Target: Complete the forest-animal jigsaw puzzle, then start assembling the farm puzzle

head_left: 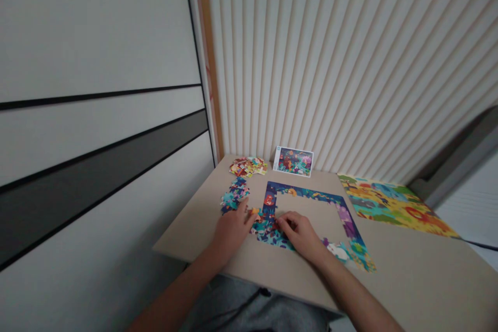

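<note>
A jigsaw puzzle border point(307, 190) lies assembled on the table, dark blue with coloured sea creatures. At its lower left inner edge, my right hand point(299, 233) pinches what looks like a small reddish puzzle piece, mostly hidden by the fingers. My left hand point(232, 225) rests just left of the border with fingers apart. Its thumb is beside an orange and teal group of pieces point(257, 217), and its fingertips reach the loose blue puzzle pieces point(232, 195). Whether the thumb touches the orange piece I cannot tell.
A pile of red and yellow pieces point(249, 166) lies at the table's back left. Beside it a picture card point(293, 161) leans upright against the pleated screen point(280, 62). A finished animal puzzle point(392, 202) lies at right. A white panelled wall point(101, 46) stands at left.
</note>
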The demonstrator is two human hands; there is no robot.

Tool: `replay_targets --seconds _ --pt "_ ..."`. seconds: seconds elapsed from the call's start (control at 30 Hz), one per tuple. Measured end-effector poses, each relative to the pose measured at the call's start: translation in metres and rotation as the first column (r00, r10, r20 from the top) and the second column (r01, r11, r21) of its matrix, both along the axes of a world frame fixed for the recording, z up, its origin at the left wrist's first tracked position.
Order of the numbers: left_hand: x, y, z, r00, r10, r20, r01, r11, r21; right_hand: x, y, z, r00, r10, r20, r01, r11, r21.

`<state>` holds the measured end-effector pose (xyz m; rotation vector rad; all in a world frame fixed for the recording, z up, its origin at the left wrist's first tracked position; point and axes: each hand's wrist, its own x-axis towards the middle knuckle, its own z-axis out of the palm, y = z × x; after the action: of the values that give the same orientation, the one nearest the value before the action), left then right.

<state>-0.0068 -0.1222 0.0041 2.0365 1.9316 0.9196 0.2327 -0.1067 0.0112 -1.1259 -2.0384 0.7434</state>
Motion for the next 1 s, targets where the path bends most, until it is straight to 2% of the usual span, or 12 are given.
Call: replay_targets --seconds 0.07,0.17,0.27,0.4,0.53,0.7,1.0 --pt "-0.012 0.002 0.004 0.991 0.038 -0.126 -0.033 0.999 0.041 0.001 0.000 0.000 1.000 -0.011 0.005 0.011 1.000 0.006" --pt "-0.034 0.005 0.008 0.964 -0.001 -0.266 0.014 0.999 0.045 0.002 0.000 0.001 1.000 -0.025 0.017 0.025 1.000 0.003" --pt "-0.057 0.002 0.009 0.958 -0.044 -0.282 0.041 0.999 -0.016 0.002 -0.002 0.002 0.999 -0.024 0.031 0.024 1.000 0.001" --pt "-0.077 -0.004 0.010 0.958 -0.059 -0.282 0.056 0.998 -0.018 0.001 -0.003 0.004 1.000 -0.004 0.028 0.004 1.000 0.004" --pt "-0.075 -0.001 0.012 0.935 -0.143 -0.325 0.158 0.987 0.022 0.000 -0.003 0.005 1.000 0.009 0.021 -0.009 1.000 0.010" --pt "-0.061 0.009 0.015 0.898 -0.269 -0.347 0.271 0.962 -0.043 0.001 -0.003 0.004 0.999 0.015 0.035 -0.015 1.000 0.010" --pt "-0.078 0.009 0.016 0.906 -0.372 -0.201 0.360 0.928 -0.095 0.000 -0.004 0.007 0.998 0.027 0.058 -0.029 0.999 0.024"
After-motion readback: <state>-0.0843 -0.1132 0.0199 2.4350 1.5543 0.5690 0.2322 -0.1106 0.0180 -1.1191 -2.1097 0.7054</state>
